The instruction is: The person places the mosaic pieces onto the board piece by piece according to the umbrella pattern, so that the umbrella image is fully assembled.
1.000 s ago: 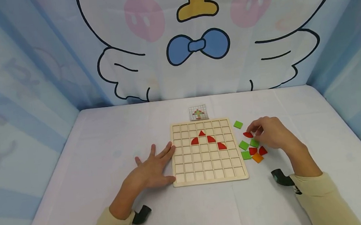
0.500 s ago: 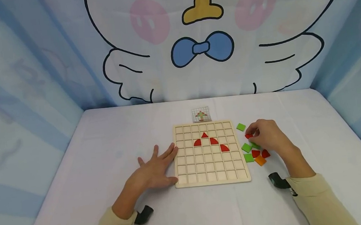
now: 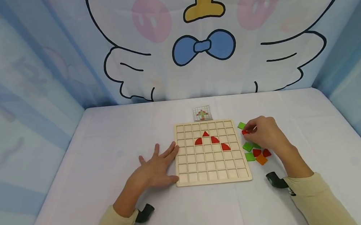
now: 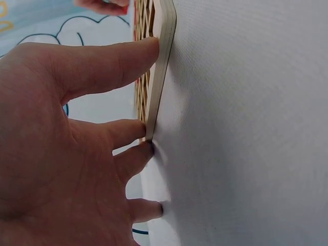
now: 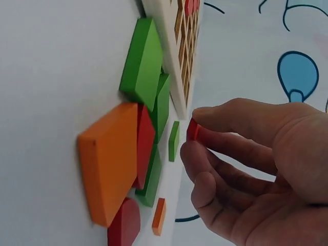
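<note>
In the head view a pale wooden grid board [image 3: 213, 167] lies on the table, with a red triangle [image 3: 205, 134] and red quarter-circle pieces [image 3: 214, 140] set in its upper cells. My left hand [image 3: 155, 171] spreads its fingers at the board's left edge; the left wrist view has the thumb [image 4: 128, 60] touching that edge. Right of the board, my right hand [image 3: 265, 133] pinches a small red wooden piece [image 5: 192, 130] between thumb and fingers, raised off the table. Its full outline is partly covered by the fingers.
Beside the board's right edge lie green squares [image 3: 247, 146], red pieces [image 3: 266, 152] and an orange block [image 3: 261, 159]. The right wrist view adds a second orange piece [image 5: 159, 217]. Behind the board lies a small picture card [image 3: 202, 113] with a gridded figure.
My right hand has picked up the red piece and moved slightly left with it, toward the board. My left hand has stayed at the board's edge. The head view has shifted a little.
</note>
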Demonstrator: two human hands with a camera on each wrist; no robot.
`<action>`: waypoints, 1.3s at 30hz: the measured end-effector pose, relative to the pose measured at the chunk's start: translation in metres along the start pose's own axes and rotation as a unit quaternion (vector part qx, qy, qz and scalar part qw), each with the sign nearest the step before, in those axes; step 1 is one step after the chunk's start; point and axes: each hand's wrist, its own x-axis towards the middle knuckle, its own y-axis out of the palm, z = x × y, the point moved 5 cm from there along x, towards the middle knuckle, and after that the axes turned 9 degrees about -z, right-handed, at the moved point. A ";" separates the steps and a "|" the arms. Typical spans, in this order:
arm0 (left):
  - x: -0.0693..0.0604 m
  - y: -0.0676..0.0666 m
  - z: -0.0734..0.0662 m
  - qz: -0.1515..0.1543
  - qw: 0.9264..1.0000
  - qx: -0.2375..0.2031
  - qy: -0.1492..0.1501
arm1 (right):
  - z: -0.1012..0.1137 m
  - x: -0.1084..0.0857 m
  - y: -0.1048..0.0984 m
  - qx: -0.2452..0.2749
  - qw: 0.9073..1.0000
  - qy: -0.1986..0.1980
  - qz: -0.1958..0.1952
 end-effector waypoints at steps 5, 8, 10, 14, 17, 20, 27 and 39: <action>-0.001 0.000 0.001 0.001 1.000 0.003 0.000 | 0.022 -0.004 0.003 0.019 0.999 -0.031 -0.006; -0.001 0.000 0.001 0.002 1.000 0.006 0.000 | 0.035 -0.006 0.011 0.027 0.998 -0.055 -0.003; 0.000 0.000 0.001 0.002 1.000 0.008 0.000 | 0.044 -0.006 0.017 0.035 0.997 -0.070 0.003; 0.001 0.000 0.001 0.003 1.000 0.010 0.000 | 0.063 -0.007 0.031 0.046 0.994 -0.096 0.015; 0.001 0.000 0.001 0.003 1.000 0.010 0.003 | 0.077 -0.008 0.040 0.055 0.992 -0.115 0.024; 0.001 0.000 0.001 0.001 1.000 0.007 0.005 | 0.091 -0.008 0.048 0.064 0.989 -0.130 0.035; 0.000 0.001 0.001 0.001 1.000 0.005 0.002 | 0.118 -0.006 0.065 0.071 0.985 -0.145 0.057; -0.001 -0.002 0.000 0.001 1.000 0.001 0.006 | 0.138 -0.008 0.083 0.078 0.982 -0.158 0.071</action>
